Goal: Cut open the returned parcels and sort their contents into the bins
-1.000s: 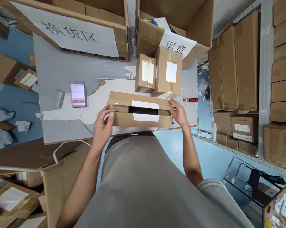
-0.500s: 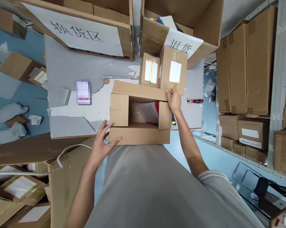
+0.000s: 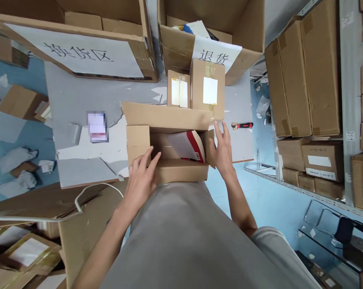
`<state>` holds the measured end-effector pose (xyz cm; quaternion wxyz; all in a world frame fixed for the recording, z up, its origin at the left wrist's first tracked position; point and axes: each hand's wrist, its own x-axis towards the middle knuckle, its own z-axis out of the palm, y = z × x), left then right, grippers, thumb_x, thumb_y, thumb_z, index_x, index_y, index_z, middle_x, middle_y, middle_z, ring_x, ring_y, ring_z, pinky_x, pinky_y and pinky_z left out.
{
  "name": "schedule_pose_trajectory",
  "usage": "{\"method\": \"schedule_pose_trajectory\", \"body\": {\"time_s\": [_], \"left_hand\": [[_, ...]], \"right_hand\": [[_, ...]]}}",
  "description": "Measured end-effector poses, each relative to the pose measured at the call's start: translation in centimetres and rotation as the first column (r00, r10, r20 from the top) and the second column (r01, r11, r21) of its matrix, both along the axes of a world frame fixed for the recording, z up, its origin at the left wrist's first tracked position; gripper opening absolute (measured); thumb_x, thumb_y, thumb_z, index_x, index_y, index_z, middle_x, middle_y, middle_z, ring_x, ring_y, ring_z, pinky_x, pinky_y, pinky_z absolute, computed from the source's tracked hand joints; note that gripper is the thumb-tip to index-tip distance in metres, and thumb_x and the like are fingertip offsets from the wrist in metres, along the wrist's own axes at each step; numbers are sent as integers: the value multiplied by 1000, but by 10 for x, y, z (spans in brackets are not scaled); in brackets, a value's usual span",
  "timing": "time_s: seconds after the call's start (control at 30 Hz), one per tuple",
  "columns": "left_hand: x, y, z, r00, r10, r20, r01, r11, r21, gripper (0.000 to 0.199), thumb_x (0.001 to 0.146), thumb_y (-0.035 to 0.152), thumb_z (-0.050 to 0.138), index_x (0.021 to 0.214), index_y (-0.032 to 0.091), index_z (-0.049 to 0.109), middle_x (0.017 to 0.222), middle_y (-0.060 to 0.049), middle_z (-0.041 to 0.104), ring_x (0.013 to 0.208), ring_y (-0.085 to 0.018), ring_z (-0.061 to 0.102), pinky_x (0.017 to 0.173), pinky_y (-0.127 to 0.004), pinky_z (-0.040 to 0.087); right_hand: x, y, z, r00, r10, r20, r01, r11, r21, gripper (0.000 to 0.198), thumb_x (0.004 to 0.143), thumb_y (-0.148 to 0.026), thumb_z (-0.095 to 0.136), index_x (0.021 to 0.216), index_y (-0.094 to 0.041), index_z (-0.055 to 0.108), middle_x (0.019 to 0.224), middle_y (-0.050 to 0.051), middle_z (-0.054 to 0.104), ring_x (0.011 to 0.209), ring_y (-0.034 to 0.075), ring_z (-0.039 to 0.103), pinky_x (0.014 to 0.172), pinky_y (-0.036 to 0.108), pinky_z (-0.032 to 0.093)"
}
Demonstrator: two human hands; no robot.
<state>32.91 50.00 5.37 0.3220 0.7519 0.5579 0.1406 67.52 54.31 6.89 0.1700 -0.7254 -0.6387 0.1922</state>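
Observation:
An open cardboard box (image 3: 169,118) lies at the table's near edge, against the person's front. Inside it rests a white packet with a red end and a barcode (image 3: 189,146), leaning toward the right side. My left hand (image 3: 141,174) lies over the box's near left corner, fingers apart, fingertips at the left flap and the opening. At the right end my right hand (image 3: 222,148) is spread beside the right flap (image 3: 211,148), which is folded outward; the thumb is against or very near that flap. Neither hand grips anything.
Two taped boxes with labels (image 3: 208,86) stand behind the open box. Two large labelled cartons (image 3: 73,52) line the back. A red-handled utility knife (image 3: 243,125) lies right, a blurred phone (image 3: 97,127) left. Shelving with cartons (image 3: 320,80) rises at right.
The right flap has swung outward, showing more of the red-ended packet. My right hand has let go of the far right corner and moved nearer; my left hand has moved over the box.

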Motion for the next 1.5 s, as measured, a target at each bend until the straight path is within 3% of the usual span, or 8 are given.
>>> {"method": "schedule_pose_trajectory", "body": {"time_s": [0.17, 0.33, 0.6, 0.77, 0.9, 1.2, 1.4, 1.5], "left_hand": [[61, 75, -4, 989, -147, 24, 148, 987, -65, 69, 103, 25, 67, 172, 22, 61, 174, -16, 64, 155, -42, 64, 135, -66, 51], [121, 134, -33, 991, -133, 26, 136, 964, -230, 65, 90, 30, 88, 152, 16, 75, 150, -19, 79, 141, -40, 74, 130, -56, 53], [118, 137, -48, 973, -225, -59, 208, 954, -218, 78, 88, 28, 88, 163, 24, 66, 137, -16, 82, 121, -37, 76, 114, -53, 63], [110, 129, -54, 964, -236, -124, 210, 959, -192, 77, 92, 11, 74, 167, 23, 60, 142, -18, 78, 131, -39, 74, 120, -55, 59], [106, 115, -51, 976, -174, -129, 153, 976, -157, 62, 98, 13, 71, 159, 18, 64, 147, -22, 75, 140, -41, 72, 124, -57, 57], [64, 95, -33, 970, 74, 232, -57, 995, -81, 85, 92, 15, 77, 173, 18, 51, 163, -19, 71, 156, -39, 66, 134, -57, 52], [33, 105, -4, 865, 79, 496, 52, 968, -245, 77, 89, 58, 90, 153, 18, 73, 146, -16, 84, 138, -41, 79, 126, -56, 59], [26, 110, 16, 818, 15, 575, 142, 963, -228, 78, 83, 80, 92, 134, 21, 85, 150, -16, 83, 159, -46, 65, 139, -61, 47]], "right_hand": [[28, -16, -8, 998, -68, -2, 68, 998, 12, 56, 122, -27, 37, 172, -30, 62, 198, 11, 30, 188, 34, 18, 149, 70, 31], [12, -32, -23, 996, -77, -35, 77, 997, -2, 54, 123, -25, 37, 167, -31, 67, 194, 11, 41, 186, 31, 25, 147, 65, 36], [-17, -24, -27, 996, 65, 60, -59, 993, -99, 48, 121, -20, 46, 161, -19, 73, 160, 23, 72, 144, 39, 63, 124, 59, 51], [-45, -3, -42, 991, 93, 98, -77, 984, -160, 48, 120, -18, 51, 164, -11, 68, 135, 27, 81, 132, 41, 63, 113, 54, 51], [-65, 9, -36, 969, 141, 201, -84, 959, -269, 40, 118, -10, 43, 136, -8, 79, 123, 28, 83, 127, 39, 66, 112, 53, 51], [-79, -4, 27, 956, 266, 125, -251, 961, -120, 30, 123, -27, 52, 139, -22, 77, 129, 15, 84, 120, 33, 78, 104, 41, 61], [-47, 18, 122, 957, 276, -88, -244, 932, 266, 35, 123, -46, 62, 144, -28, 82, 134, 11, 86, 122, 28, 82, 104, 37, 66], [-33, 37, 169, 946, 285, -156, -207, 898, 388, 34, 119, -52, 69, 140, -31, 86, 132, 9, 88, 119, 27, 83, 103, 39, 68]]}}
